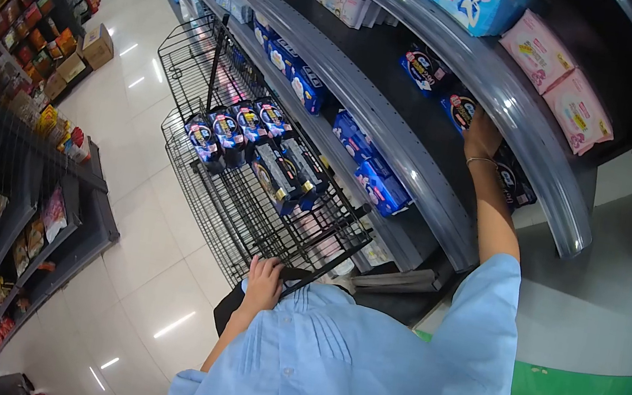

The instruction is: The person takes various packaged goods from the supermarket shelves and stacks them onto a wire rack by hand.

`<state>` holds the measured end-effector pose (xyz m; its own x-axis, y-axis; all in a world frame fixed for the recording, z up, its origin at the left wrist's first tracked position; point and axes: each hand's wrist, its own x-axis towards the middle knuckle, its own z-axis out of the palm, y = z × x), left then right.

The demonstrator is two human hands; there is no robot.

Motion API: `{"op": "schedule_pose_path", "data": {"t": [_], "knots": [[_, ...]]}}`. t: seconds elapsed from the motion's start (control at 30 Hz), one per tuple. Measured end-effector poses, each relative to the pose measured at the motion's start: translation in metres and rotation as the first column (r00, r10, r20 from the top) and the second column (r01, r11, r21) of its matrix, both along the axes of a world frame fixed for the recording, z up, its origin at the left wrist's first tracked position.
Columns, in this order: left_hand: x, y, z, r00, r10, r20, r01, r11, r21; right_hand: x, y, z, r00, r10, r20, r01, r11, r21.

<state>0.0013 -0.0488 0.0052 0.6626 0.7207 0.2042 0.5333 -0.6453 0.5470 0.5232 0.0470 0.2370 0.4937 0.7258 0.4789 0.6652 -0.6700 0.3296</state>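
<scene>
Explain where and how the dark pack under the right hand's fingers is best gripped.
Likely by its two sides near the front, with the right hand coming in from the open aisle side: the pack shows its printed face outward, and the upper shelf overhangs it, limiting access from above.

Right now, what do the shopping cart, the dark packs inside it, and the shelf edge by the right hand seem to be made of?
Shopping cart: probably metal wire with black coating; thin bars cross in a grid. Dark packs: likely glossy plastic film, as the printed faces look slightly shiny. Shelf edge: perhaps smooth, glossy plastic, given its bright streaks.
</scene>
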Motion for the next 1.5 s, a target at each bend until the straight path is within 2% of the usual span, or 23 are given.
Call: {"op": "schedule_pose_path", "data": {"t": [0.13,0.23,0.27,0.33,0.37,0.4,0.43,0.47,0.53,0.57,0.6,0.63,0.7,0.83,0.93,1.03,1.1,1.17,1.23,1.3,1.37,1.4,1.5], "knots": [[0.002,0.001,0.004,1.000,0.004,-0.005,-0.004,1.000,-0.017,-0.009,0.002,0.003,0.997,-0.024,-0.071,0.024,1.000,0.005],[0.003,0.000,0.001,1.000,0.022,-0.016,-0.022,1.000,0.009,-0.086,-0.002,0.020,0.953,0.300,0.040,-0.300,0.922,0.245],[0.003,0.000,0.001,1.000,0.024,-0.008,-0.024,1.000,0.006,-0.111,0.002,0.026,0.848,0.528,0.045,-0.512,0.795,0.327],[0.002,-0.001,0.002,1.000,0.018,-0.012,-0.018,1.000,-0.003,-0.167,0.012,0.033,0.447,0.892,-0.064,-0.759,0.416,0.500],[0.002,-0.001,0.002,1.000,0.019,-0.004,-0.019,1.000,0.000,-0.188,0.018,0.026,0.295,0.955,-0.039,-0.856,0.282,0.434],[0.003,0.000,0.002,1.000,0.015,0.005,-0.015,1.000,0.005,-0.211,0.024,0.019,0.115,0.976,-0.183,-0.894,0.182,0.409],[0.003,0.000,0.003,1.000,0.008,0.016,-0.008,1.000,0.010,-0.231,0.036,0.006,0.022,0.996,-0.087,-0.950,0.048,0.310],[0.002,0.000,0.004,1.000,0.003,0.008,-0.003,1.000,-0.008,-0.253,0.041,-0.006,0.031,0.987,-0.158,-0.957,0.075,0.281],[0.002,-0.001,0.006,1.000,-0.002,0.001,0.002,1.000,-0.013,-0.286,0.050,-0.051,0.181,0.922,-0.343,-0.913,0.287,0.290],[0.002,-0.001,0.006,1.000,-0.003,0.001,0.003,1.000,-0.014,-0.297,0.050,-0.079,0.328,0.796,-0.509,-0.855,0.479,0.197],[0.001,-0.002,0.005,1.000,0.007,-0.010,-0.007,0.999,-0.035,-0.307,0.048,-0.091,0.464,0.613,-0.640,-0.803,0.595,-0.012],[0.001,-0.001,0.006,1.000,0.005,-0.005,-0.005,1.000,-0.023,-0.317,0.046,-0.100,0.555,0.466,-0.689,-0.752,0.636,-0.175],[0.002,-0.001,0.009,1.000,0.004,0.008,-0.004,1.000,-0.004,-0.332,0.040,-0.125,0.584,0.493,-0.645,-0.743,0.644,-0.181],[0.002,-0.001,0.015,1.000,-0.002,0.017,0.002,0.999,-0.033,-0.333,0.031,-0.128,0.451,0.533,-0.716,-0.756,0.654,0.011],[0.002,-0.001,0.014,0.999,0.004,0.035,-0.002,0.999,-0.036,-0.305,0.030,-0.074,0.229,0.496,-0.838,-0.701,0.681,0.212],[0.003,0.001,0.018,1.000,-0.012,0.009,0.012,0.999,-0.043,-0.254,0.011,0.002,-0.132,0.602,-0.788,-0.692,0.513,0.508],[0.003,0.000,0.019,1.000,-0.015,-0.006,0.015,0.999,-0.045,-0.215,-0.011,0.047,-0.176,0.613,-0.770,-0.643,0.521,0.562],[0.003,0.001,0.017,1.000,-0.009,-0.008,0.009,0.999,-0.038,-0.180,-0.040,0.082,0.001,0.633,-0.774,-0.565,0.639,0.522],[0.002,0.000,0.013,1.000,-0.006,-0.010,0.006,0.999,-0.035,-0.135,-0.059,0.075,0.052,0.683,-0.728,-0.417,0.677,0.606],[0.003,0.000,0.009,1.000,0.002,-0.012,-0.002,0.999,-0.032,-0.089,-0.072,0.059,0.371,0.646,-0.667,-0.355,0.762,0.541],[0.004,0.000,0.009,1.000,0.008,-0.016,-0.008,1.000,-0.027,-0.036,-0.076,0.027,0.531,0.683,-0.502,-0.423,0.727,0.541],[0.004,-0.001,0.010,1.000,0.010,-0.017,-0.010,1.000,-0.023,-0.017,-0.074,0.010,0.703,0.623,-0.342,-0.428,0.755,0.496],[0.004,-0.001,0.016,1.000,0.009,-0.020,-0.010,0.999,-0.035,-0.021,-0.071,0.005,0.819,0.373,-0.436,-0.209,0.902,0.378]]}}
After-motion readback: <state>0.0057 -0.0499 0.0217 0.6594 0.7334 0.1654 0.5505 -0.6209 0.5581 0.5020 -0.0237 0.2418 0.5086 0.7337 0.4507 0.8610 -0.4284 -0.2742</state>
